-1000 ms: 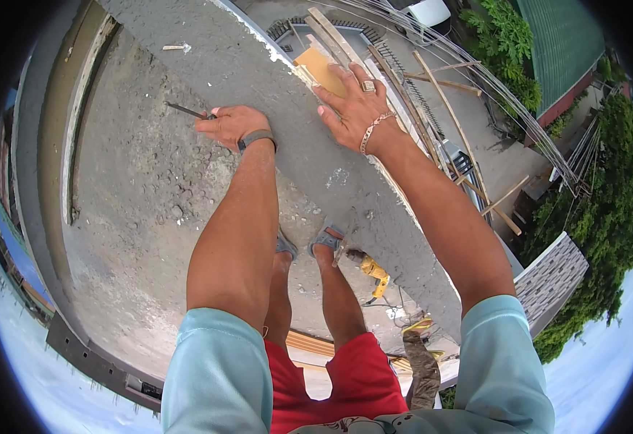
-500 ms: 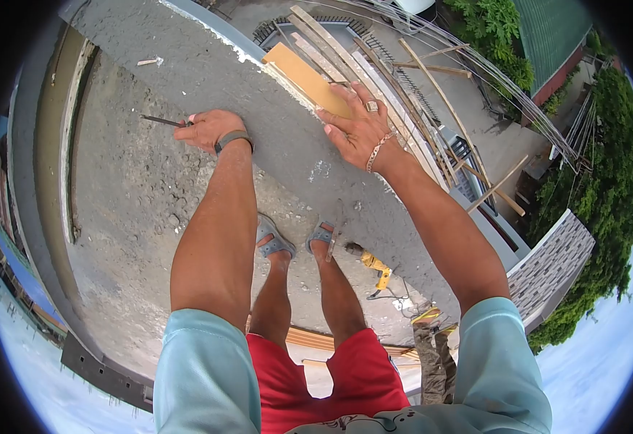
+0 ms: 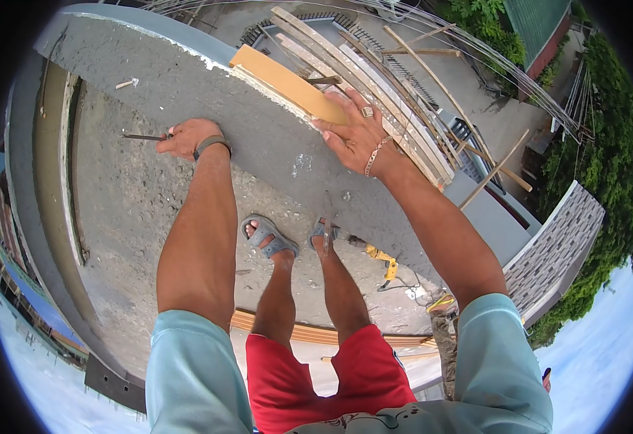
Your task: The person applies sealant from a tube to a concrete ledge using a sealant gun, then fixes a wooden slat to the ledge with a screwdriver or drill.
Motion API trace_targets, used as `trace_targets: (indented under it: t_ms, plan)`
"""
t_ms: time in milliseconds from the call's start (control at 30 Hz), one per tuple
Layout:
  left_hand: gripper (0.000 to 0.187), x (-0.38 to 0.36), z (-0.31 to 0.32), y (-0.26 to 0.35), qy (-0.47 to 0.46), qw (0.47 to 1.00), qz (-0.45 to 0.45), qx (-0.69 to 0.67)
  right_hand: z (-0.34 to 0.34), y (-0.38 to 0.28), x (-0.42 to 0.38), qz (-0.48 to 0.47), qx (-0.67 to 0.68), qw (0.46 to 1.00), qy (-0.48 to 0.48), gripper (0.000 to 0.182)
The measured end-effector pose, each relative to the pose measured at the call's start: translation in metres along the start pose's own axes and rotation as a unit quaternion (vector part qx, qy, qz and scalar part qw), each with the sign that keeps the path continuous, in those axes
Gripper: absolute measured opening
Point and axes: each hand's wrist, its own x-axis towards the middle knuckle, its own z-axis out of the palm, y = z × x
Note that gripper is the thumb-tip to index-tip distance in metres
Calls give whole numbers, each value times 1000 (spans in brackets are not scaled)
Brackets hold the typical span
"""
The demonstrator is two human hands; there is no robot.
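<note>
My left hand [image 3: 190, 137] is closed around the handle of a thin dark metal tool [image 3: 141, 137], which points left over the rough floor inside the ledge. Its exact kind is hard to make out, since it shows edge-on. My right hand [image 3: 360, 134] lies with fingers spread over the right end of an orange-tan board [image 3: 287, 81]. That board sits along the outer edge of the grey cement ledge [image 3: 258, 134], with a rough whitish line of mortar beside it. Part of the board's end is hidden under my fingers.
A yellow power tool [image 3: 380, 258] with a cord lies on the ledge by my right foot. Long timber planks [image 3: 374, 79] lean beyond the ledge, over a drop. Another person's camouflage trousers [image 3: 444, 354] show behind me. A wooden strip [image 3: 70, 173] runs along the left.
The view has shifted, and my left foot has stepped outward to the left. My right hand sits slightly farther right along the board, exposing more of it. The left hand still holds the tool.
</note>
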Motion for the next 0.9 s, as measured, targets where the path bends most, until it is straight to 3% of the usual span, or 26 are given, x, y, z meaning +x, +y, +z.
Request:
trace_targets:
  t_ms: [333,400,633,733,900]
  plan:
    - [24,3,4,-4,-6,1000,1,6,1,17,-34,7,-29,999,13,32]
    - [24,8,12,-9,48,998,26,10,1,19,-37,12,-25,1000,15,32]
    - [26,17,20,-14,68,994,43,80,3,24,-50,24,-10,999,26,30]
    - [22,1,5,-2,17,1000,5,-2,4,28,-61,36,-4,999,26,30]
    - [25,10,16,-9,69,997,4,20,4,36,-81,49,-3,998,24,29]
